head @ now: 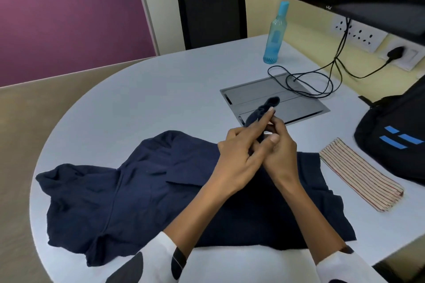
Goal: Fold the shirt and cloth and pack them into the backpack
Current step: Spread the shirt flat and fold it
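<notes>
Navy shirt [142,193] lies crumpled; striped cloth [361,173] apparently folded beside black backpack [395,142].

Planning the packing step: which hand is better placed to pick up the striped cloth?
Probably the right hand: the striped cloth and backpack lie on its side; the left hand would cross over.

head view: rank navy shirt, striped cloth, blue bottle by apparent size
1. navy shirt, by far the largest.
2. striped cloth.
3. blue bottle, though it stands farther from the camera, so its true size against the cloth is unsure.
</notes>
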`<state>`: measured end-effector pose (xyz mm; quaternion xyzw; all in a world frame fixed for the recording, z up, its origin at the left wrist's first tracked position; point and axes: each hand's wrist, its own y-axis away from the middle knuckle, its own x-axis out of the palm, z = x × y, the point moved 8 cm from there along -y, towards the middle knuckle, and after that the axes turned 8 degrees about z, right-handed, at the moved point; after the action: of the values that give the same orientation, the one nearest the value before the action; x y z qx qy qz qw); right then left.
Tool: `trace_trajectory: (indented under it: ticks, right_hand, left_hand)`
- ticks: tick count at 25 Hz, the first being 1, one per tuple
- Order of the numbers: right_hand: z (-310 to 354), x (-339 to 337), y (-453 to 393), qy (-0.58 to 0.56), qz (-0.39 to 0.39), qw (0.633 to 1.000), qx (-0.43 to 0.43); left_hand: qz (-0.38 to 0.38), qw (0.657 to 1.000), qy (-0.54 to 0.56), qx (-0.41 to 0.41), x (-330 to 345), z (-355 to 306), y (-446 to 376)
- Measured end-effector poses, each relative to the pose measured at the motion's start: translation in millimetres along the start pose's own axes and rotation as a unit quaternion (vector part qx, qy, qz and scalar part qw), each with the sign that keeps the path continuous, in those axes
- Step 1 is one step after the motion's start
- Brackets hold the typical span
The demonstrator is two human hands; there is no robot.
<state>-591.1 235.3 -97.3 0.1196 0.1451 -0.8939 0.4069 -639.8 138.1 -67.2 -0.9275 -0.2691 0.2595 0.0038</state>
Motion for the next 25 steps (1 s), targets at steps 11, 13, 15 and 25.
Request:
trace_trajectory:
  ticks: [11,13,15,25]
  right_hand:
    - [48.2,-11.3,-19.7,-0.176,0.119,0.976,0.039]
    - [58.5,-5.5,-16.8,-0.222,0.177,0.958,0.031]
    - [59.6,-4.1,-14.3,-0.253,0.196,0.947,0.035]
    - [-21.1,-55.2,-0.2,-0.337,0.117,0.926,0.126]
  left_hand:
    - [-0.046,0.996,0.070,-0.023,-50.0,47.7,-14.9]
    - [0.033,0.997,0.059,0.040,-55.4,32.0,-28.5]
    - [0.091,0.994,0.056,0.031,-56.2,34.6,-42.6]
    - [0.308,0.907,-0.198,-0.209,-59.4,104.8,-54.6]
